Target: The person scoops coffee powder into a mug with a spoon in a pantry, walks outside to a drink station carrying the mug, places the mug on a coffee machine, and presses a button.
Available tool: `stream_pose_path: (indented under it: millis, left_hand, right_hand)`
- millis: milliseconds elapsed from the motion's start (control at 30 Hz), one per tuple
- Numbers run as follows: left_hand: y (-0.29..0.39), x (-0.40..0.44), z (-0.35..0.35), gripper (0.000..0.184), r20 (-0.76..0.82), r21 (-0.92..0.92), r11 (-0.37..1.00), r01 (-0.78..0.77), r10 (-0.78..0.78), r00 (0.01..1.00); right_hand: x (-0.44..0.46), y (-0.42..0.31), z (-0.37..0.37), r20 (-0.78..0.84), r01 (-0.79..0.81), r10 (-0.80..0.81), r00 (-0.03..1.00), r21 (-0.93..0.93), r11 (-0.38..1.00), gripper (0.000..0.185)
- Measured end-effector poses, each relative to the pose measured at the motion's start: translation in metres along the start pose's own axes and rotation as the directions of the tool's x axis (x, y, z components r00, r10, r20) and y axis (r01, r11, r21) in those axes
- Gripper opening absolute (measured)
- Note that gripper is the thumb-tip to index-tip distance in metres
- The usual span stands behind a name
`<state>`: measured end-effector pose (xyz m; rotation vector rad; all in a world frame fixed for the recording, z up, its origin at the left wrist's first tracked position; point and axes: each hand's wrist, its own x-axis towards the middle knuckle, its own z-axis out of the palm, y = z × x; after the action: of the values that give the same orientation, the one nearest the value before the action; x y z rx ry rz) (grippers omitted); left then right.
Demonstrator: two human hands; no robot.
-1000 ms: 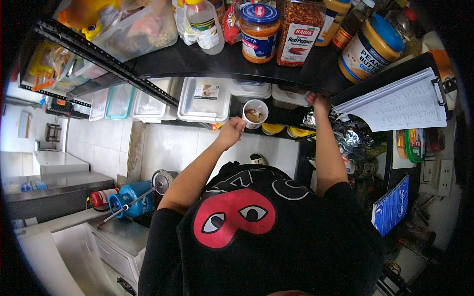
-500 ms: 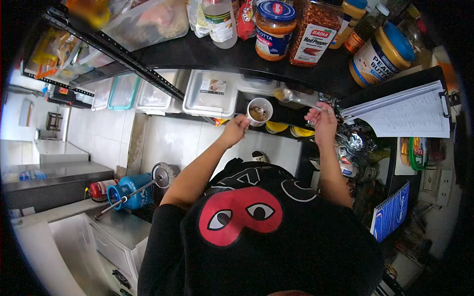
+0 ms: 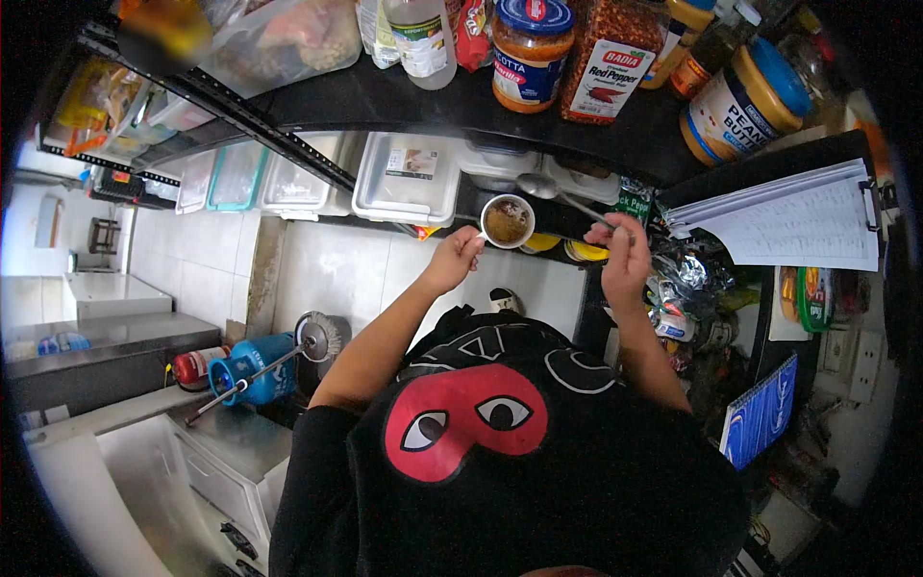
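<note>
A white cup [image 3: 508, 221] with brown powder and some paler bits inside is held by its handle in my left hand [image 3: 455, 260]. My right hand [image 3: 625, 258] grips the handle end of a metal spoon [image 3: 567, 197], whose bowl is just above and to the right of the cup, not touching it. Little or nothing shows in the spoon's bowl. Behind the cup, lidded clear containers line the lower shelf, among them a large one [image 3: 407, 183] and a smaller one [image 3: 583, 181].
Overhead, the black shelf [image 3: 404, 113] bears a sauce jar [image 3: 532, 58], a red pepper container [image 3: 611, 67] and a peanut butter jar [image 3: 745, 106]. Papers on a clipboard [image 3: 784, 216] jut out at right. A dark metal upright [image 3: 240, 120] crosses the left side.
My right hand has come away from the lower shelf with the spoon, which carried brown powder half a second ago. More brown powder now shows in the cup.
</note>
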<state>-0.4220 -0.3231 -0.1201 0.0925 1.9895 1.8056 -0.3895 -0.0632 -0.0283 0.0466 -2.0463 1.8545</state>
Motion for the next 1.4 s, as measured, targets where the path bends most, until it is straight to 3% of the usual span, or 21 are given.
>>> stream_pose_path:
  millis: [67,167,233,267,300,367,433,567,633,700,733,800,833,900,933,1000,1133,1200,1300,1333,1400]
  left_hand:
    - [0.001,0.001,0.0,0.018,-0.017,0.012,1.0,0.01,-0.009,1.0]
    - [0.0,0.0,0.001,0.019,-0.047,0.051,0.998,0.025,-0.023,0.999]
    - [0.001,-0.003,-0.001,0.019,-0.054,0.083,0.996,0.038,-0.034,0.998]
    - [0.0,-0.004,-0.001,0.02,-0.064,0.063,0.996,0.06,-0.056,0.996]
    - [0.001,-0.005,-0.001,0.02,-0.066,0.065,0.995,0.07,-0.066,0.996]
    - [0.003,-0.007,-0.003,0.02,-0.07,0.073,0.994,0.086,-0.081,0.994]
    - [0.003,-0.008,-0.005,0.02,-0.074,0.07,0.994,0.078,-0.072,0.995]
    - [0.009,-0.011,-0.008,0.022,-0.097,0.108,0.991,0.084,-0.074,0.992]
    - [0.009,-0.011,-0.01,0.023,-0.108,0.084,0.993,0.078,-0.068,0.992]
    - [0.009,-0.012,-0.012,0.024,-0.114,0.069,0.995,0.071,-0.062,0.992]
    - [0.009,-0.012,-0.014,0.025,-0.113,0.066,0.996,0.066,-0.058,0.992]
    - [0.009,-0.011,-0.015,0.025,-0.114,0.064,0.996,0.064,-0.056,0.992]
    - [0.01,-0.01,-0.014,0.026,-0.116,0.065,0.996,0.065,-0.057,0.992]
    - [0.011,-0.007,-0.014,0.026,-0.111,0.068,0.995,0.071,-0.063,0.992]
    - [0.011,-0.005,-0.014,0.026,-0.105,0.069,0.995,0.075,-0.068,0.992]
    - [0.013,-0.002,-0.013,0.026,-0.096,0.082,0.993,0.081,-0.073,0.993]
    - [0.019,0.001,-0.011,0.025,-0.074,0.121,0.991,0.065,-0.056,0.996]
    - [0.019,0.003,-0.011,0.025,-0.065,0.123,0.991,0.055,-0.047,0.997]
    - [0.015,0.007,-0.01,0.026,-0.069,0.102,0.993,0.059,-0.052,0.996]
    - [0.012,0.009,-0.01,0.026,-0.071,0.092,0.994,0.061,-0.055,0.996]
    - [0.008,0.012,-0.01,0.026,-0.07,0.076,0.994,0.078,-0.072,0.995]
  right_hand:
    - [0.012,0.016,-0.003,-0.121,-0.096,0.11,0.987,0.121,0.988,0.022]
    - [0.04,0.053,-0.014,-0.253,-0.148,0.142,0.957,-0.003,0.989,0.023]
    - [0.065,0.123,-0.036,-0.249,-0.203,0.118,0.961,-0.351,0.914,0.022]
    - [0.078,0.145,-0.043,-0.243,-0.22,0.107,0.964,-0.509,0.832,0.022]
    - [0.087,0.15,-0.045,-0.088,-0.132,0.1,0.991,-0.747,0.652,0.022]
    - [0.105,0.155,-0.045,0.201,0.168,0.206,0.958,-0.971,0.167,0.022]
    - [0.117,0.21,-0.039,0.192,0.185,0.012,0.981,-0.958,0.219,0.027]
    - [0.123,0.208,-0.016,0.106,0.191,-0.235,0.966,-0.907,0.376,0.036]
    - [0.131,0.224,-0.024,0.09,0.034,0.178,0.98,-0.954,0.298,0.039]
    - [0.131,0.236,-0.031,0.059,-0.001,0.234,0.97,-0.968,0.251,0.039]
    - [0.125,0.238,-0.036,0.052,0.027,0.086,0.995,-0.964,0.263,0.037]
    - [0.126,0.246,-0.043,-0.022,0.005,-0.055,0.998,-0.894,0.448,0.033]
    - [0.133,0.273,-0.053,-0.083,-0.044,-0.037,0.996,-0.793,0.608,0.03]
    - [0.131,0.29,-0.057,-0.12,-0.01,-0.106,0.987,-0.707,0.707,0.025]
    - [0.129,0.295,-0.059,-0.094,0.066,-0.204,0.975,-0.749,0.659,0.023]
    - [0.127,0.299,-0.064,-0.085,0.063,-0.2,0.976,-0.772,0.632,0.024]
    - [0.133,0.298,-0.072,-0.144,-0.245,0.203,0.968,-0.694,0.677,0.042]
    - [0.133,0.292,-0.074,-0.156,-0.345,0.315,0.936,-0.581,0.737,0.043]
    - [0.124,0.267,-0.072,-0.198,-0.438,0.406,0.892,-0.159,0.884,0.035]
    - [0.116,0.22,-0.06,-0.215,-0.471,0.474,0.854,0.07,0.879,0.032]
    - [0.106,0.179,-0.055,-0.198,-0.47,0.544,0.815,0.323,0.822,0.029]
